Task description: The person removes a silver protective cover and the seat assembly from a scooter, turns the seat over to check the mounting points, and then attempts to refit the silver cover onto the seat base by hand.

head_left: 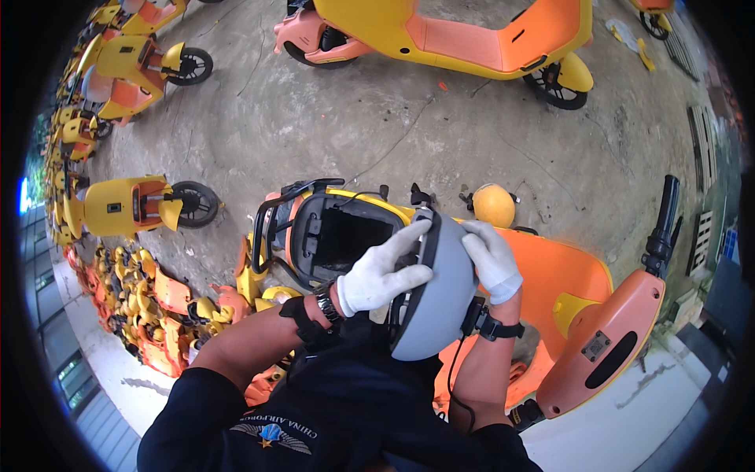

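We see the near scooter [566,263] first, a big orange and yellow one lying across right in front of us. Across the grey ground [307,110] we see the far scooter [464,39], well apart from ours. On the left we see a heap [165,291] of orange and yellow bits.

Next we see the black bin [342,240] in the near scooter. Its top is open, so that part looks done. It is dark inside, and we cannot tell if anything is in it.

Then we see the round grey piece [440,291], which we think is the seat. It stands up on its edge, just beside the bin and between our two hands. It is not down over the bin, so shutting looks not done. We cannot tell if it is loose or stuck on.

Our left hand [384,271] has its thumb and first finger spread apart, touching the edge near the bin. Our right hand [493,258] lies on the outer side, fingers nearly straight. Neither hand makes a fist.

Last, we see a yellow ball-shaped thing [494,205] behind the right hand.
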A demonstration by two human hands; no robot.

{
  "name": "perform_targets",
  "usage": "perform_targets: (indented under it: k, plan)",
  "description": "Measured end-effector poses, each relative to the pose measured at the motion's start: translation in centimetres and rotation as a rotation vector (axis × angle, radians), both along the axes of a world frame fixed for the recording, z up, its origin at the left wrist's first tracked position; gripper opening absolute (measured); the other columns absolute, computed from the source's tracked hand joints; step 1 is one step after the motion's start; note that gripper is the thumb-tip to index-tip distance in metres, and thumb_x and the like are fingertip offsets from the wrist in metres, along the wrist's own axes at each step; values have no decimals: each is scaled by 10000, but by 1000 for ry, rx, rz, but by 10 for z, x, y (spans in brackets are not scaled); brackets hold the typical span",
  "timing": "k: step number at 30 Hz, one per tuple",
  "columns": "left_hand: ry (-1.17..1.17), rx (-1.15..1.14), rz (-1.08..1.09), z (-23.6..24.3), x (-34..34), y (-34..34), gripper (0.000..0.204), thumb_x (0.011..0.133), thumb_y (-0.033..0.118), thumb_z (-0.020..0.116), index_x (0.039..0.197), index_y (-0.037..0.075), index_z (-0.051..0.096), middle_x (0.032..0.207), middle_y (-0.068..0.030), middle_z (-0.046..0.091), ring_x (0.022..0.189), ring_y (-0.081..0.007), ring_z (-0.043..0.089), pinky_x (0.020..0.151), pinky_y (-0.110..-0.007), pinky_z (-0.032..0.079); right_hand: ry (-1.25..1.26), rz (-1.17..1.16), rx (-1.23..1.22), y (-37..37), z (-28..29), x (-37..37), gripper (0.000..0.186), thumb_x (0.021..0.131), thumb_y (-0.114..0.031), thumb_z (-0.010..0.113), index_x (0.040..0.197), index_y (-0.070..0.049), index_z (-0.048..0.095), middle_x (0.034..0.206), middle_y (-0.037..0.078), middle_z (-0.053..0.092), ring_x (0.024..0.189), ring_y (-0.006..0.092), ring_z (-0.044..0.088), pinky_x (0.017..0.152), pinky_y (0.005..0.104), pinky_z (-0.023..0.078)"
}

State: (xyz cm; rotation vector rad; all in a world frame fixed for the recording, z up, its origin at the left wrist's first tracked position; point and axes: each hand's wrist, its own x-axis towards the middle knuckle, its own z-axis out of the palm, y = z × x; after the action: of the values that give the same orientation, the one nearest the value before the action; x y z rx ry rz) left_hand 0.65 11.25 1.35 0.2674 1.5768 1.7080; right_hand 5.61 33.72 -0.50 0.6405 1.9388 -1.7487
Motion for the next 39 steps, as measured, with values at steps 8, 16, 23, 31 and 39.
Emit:
perform_targets:
  k: [8,16,23,31,39]
  plan:
    - [49,-46,-149,6,23,-26,514,842,186,687,1304,17,539,1174,-171,641,1061,-240,633,932,-339,490,47,29,328,-12,55,27,438,905,-150,503,1297,44,531,1210,132,614,1090,189,572,956,315,438]
    - [40,-395,140,-81,33,-35,291,837,229,654,1046,28,682,951,-173,696,902,-285,679,825,-331,525,13,44,494,-19,80,18,415,916,-203,527,1239,56,567,1149,152,625,1041,201,585,921,308,447]
    - [78,-454,106,-116,-6,-28,317,877,250,598,1118,56,664,1012,-184,685,980,-328,653,877,-374,505,-129,631,935,-19,73,-39,555,858,-439,588,1173,17,610,1129,251,609,1075,385,579,940,400,448]
    - [139,-273,-82,-152,-29,19,328,899,274,579,1148,73,654,1140,-175,649,1084,-317,605,971,-385,455,-575,759,622,-1,55,-100,514,859,-436,589,1037,42,654,851,122,661,751,190,632,668,322,518]
    - [52,-55,-71,-161,-32,50,303,919,259,558,1122,67,674,1055,-149,689,1027,-306,635,947,-372,470,-825,1065,591,-11,33,-146,352,853,-338,597,866,13,625,747,81,625,686,171,626,625,298,530]
